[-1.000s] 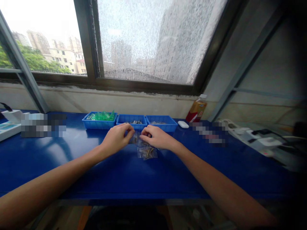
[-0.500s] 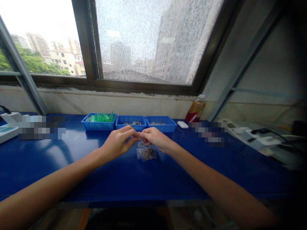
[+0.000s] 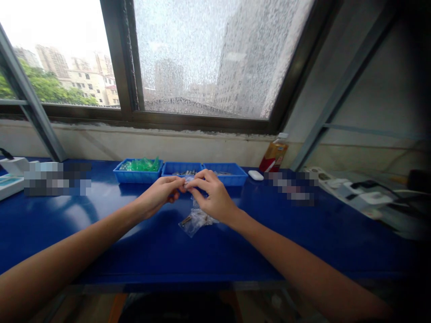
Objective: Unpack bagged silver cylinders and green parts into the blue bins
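Observation:
In the head view my left hand (image 3: 164, 192) is closed, its thumb and fingertips pinching a small clear plastic bag (image 3: 189, 179). My right hand (image 3: 215, 197) meets it from the other side, thumb and fingers closed on the same bag. Whether anything is inside this bag, I cannot tell. Below the hands, several small clear bags (image 3: 199, 218) lie in a loose pile on the blue table (image 3: 202, 255). Small metallic-looking pieces show in the pile, and my right hand partly hides it.
Behind the hands stand three blue bins: the left bin (image 3: 138, 177) with green plastic, the middle bin (image 3: 173, 174) with small metal pieces, the right bin (image 3: 235, 179) partly hidden. A white case (image 3: 256, 175) and a bottle (image 3: 274, 154) sit further right.
Both hands have shifted a little left, and a clear bag now shows between their fingertips. Another bag with a metallic piece now lies at the left of the pile.

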`<state>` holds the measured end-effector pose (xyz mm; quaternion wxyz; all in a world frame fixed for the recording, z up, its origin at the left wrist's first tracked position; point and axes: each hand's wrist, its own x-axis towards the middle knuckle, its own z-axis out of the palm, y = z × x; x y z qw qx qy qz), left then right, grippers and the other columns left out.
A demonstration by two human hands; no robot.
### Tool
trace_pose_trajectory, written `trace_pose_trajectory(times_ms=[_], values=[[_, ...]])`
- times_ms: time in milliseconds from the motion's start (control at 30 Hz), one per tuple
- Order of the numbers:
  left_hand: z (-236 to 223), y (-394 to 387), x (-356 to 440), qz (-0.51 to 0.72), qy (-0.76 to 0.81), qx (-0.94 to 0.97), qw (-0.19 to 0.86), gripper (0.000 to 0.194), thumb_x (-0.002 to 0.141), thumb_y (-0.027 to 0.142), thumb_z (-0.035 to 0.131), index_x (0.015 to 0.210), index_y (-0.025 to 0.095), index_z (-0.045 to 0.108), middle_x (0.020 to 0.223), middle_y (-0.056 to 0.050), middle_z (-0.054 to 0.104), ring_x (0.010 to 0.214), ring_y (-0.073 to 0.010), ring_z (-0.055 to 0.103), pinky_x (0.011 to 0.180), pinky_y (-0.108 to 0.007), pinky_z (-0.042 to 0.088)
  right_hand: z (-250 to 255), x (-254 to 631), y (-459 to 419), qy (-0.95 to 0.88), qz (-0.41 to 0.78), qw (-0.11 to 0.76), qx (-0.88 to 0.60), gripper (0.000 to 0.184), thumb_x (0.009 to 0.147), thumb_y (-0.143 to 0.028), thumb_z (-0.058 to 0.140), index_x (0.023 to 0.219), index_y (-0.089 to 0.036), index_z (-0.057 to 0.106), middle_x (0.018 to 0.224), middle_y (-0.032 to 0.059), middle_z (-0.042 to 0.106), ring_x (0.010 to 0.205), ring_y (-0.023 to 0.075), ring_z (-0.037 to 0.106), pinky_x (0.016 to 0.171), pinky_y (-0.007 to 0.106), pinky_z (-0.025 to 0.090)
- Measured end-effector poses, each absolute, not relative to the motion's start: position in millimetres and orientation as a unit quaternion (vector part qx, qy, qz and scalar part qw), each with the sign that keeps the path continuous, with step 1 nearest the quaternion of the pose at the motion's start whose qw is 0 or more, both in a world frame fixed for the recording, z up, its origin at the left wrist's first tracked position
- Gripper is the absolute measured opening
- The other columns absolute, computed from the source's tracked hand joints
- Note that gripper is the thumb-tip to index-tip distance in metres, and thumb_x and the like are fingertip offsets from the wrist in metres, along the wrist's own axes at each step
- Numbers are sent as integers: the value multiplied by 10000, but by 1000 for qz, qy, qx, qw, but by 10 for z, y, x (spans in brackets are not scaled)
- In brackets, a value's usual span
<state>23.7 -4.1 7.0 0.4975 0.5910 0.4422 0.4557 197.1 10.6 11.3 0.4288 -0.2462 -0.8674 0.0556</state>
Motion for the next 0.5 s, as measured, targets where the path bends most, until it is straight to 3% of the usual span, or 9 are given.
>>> trace_pose_trajectory(times_ms=[133,300,400,500], values=[[63,-32,225,508,454,644,348,182,802,333,537,790,151,543,685,1,542,539,-76,475,477,-194,361,128,1949,105,-846,68,433,-303,106,765,-231,565,813,-198,654,865,58,546,872,188,479,802,347,381],[52,-75,235,461,384,799,37,94,824,221,510,813,166,585,823,-39,568,718,-122,526,613,-245,438,149,1938,202,-752,368,396,-377,425,850,-465,384,625,-156,570,602,19,537,595,126,495,579,272,382],[31,-93,270,431,357,829,12,105,824,224,515,853,173,601,885,-53,553,812,-144,534,697,-281,458,130,1941,235,-720,414,414,-373,309,812,-409,459,672,-154,563,568,-14,508,520,99,457,509,236,355],[41,-86,290,421,406,803,114,196,823,327,513,874,163,607,870,-59,574,810,-164,541,666,-292,456,116,1952,211,-768,297,430,-371,204,796,-331,502,773,-163,615,525,-37,486,467,90,406,492,235,329]])
